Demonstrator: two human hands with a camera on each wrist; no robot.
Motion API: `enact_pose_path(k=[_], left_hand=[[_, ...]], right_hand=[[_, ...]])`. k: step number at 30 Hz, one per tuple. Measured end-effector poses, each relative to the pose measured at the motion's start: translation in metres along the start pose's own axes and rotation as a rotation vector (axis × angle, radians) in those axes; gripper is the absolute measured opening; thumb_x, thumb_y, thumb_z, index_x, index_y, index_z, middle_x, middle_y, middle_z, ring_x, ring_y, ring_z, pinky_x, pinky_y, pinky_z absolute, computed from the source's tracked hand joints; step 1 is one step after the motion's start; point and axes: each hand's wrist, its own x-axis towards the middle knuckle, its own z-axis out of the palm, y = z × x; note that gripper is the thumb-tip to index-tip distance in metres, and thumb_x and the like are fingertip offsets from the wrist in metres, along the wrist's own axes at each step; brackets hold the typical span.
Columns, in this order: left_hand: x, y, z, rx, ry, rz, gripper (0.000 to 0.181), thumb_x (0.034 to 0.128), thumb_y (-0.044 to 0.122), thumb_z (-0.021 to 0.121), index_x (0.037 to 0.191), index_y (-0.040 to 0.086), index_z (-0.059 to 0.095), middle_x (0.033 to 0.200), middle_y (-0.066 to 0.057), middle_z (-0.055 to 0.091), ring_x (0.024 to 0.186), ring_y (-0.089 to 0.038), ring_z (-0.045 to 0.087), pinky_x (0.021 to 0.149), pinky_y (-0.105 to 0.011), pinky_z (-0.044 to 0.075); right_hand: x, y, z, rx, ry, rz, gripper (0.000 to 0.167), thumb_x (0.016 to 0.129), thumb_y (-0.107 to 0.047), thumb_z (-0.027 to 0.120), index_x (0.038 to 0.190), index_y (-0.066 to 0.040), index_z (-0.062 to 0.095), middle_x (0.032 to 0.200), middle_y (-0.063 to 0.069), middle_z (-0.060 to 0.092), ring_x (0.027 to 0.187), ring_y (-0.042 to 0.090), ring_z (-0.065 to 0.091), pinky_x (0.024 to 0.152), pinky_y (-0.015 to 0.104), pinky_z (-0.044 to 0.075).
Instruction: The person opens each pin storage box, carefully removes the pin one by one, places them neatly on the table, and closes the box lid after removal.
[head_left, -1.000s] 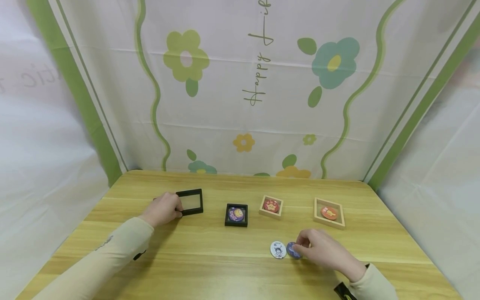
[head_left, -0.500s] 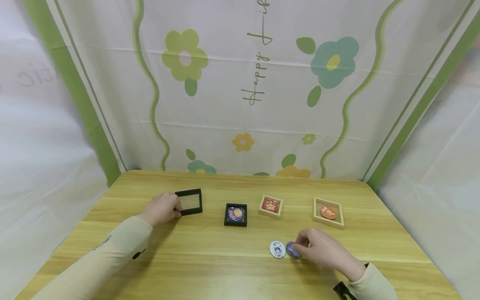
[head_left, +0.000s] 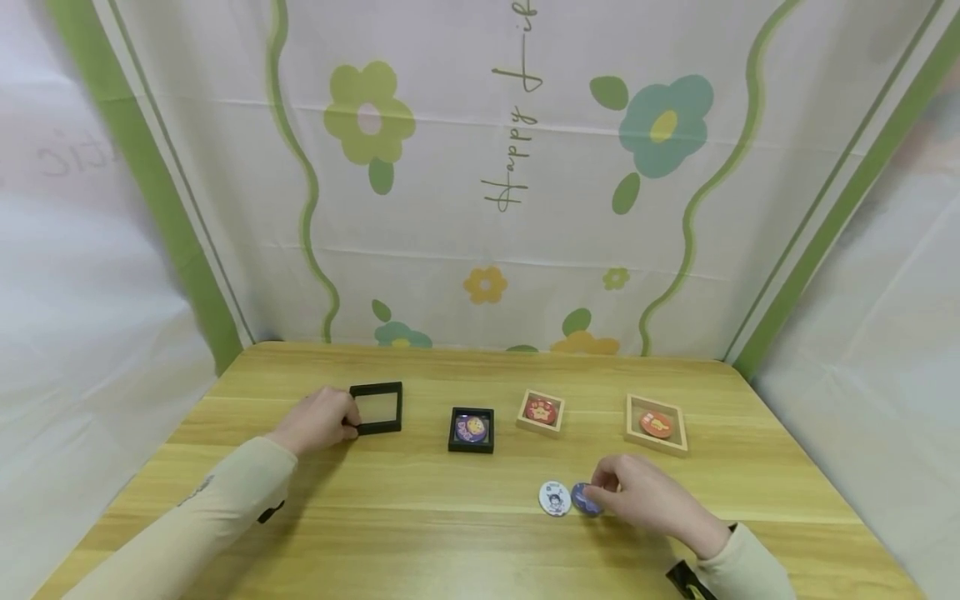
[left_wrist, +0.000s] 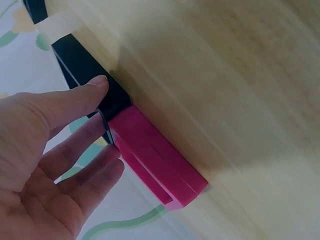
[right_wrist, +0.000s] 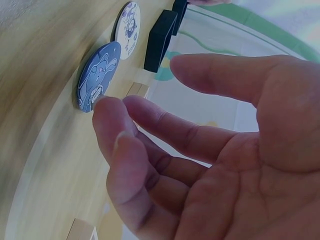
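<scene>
With right hand (head_left: 645,496) relaxed and not gripping, fingertips at the edge of the rabbit-print badge (right_wrist: 99,77), thumb apart, best to press lightly on the surface (head_left: 450,550) and avoid nudging the white cartoon badge (head_left: 555,498) just beside. Farther off, pinch the black frame (left_wrist: 82,60) squarely with left hand (head_left: 318,418), careful not to drag the adjoining magenta frame (left_wrist: 155,155). Compared with 0.5 s ago, no visible shift at the 2 badges; black frame slightly nearer and squarer.
</scene>
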Motion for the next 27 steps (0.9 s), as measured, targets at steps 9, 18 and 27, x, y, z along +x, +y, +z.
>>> enact_pose_path(k=[9,18,27], left_hand=[[-0.014,0.037,0.009,-0.019,0.119,-0.016,0.03,0.0903,0.014,0.073,0.114,-0.004,0.067,0.119,-0.022,0.059,0.113,-0.039,0.054,0.093,-0.052,0.047],[-0.026,0.101,0.006,-0.069,0.298,-0.007,0.037,0.0926,0.023,0.071,0.124,0.004,0.064,0.132,-0.017,0.054,0.123,-0.032,0.049,0.098,-0.049,0.045],[-0.044,0.125,0.01,-0.053,0.433,0.012,0.038,0.09,0.021,0.073,0.124,0.006,0.064,0.132,-0.013,0.053,0.122,-0.028,0.046,0.098,-0.046,0.046]], right_hand=[[0.002,0.009,-0.007,0.046,-0.002,-0.006,0.017,0.094,-0.026,0.067,0.085,-0.011,0.068,0.077,-0.006,0.061,0.066,0.009,0.054,0.058,0.028,0.046],[0.005,0.033,-0.031,0.012,0.126,-0.065,0.01,0.093,-0.017,0.068,0.089,-0.009,0.069,0.078,-0.005,0.06,0.066,0.008,0.054,0.056,0.026,0.047],[0.016,0.07,-0.06,-0.171,0.298,-0.156,0.01,0.091,-0.013,0.072,0.094,-0.004,0.071,0.09,0.004,0.062,0.078,0.02,0.059,0.066,0.036,0.051]])
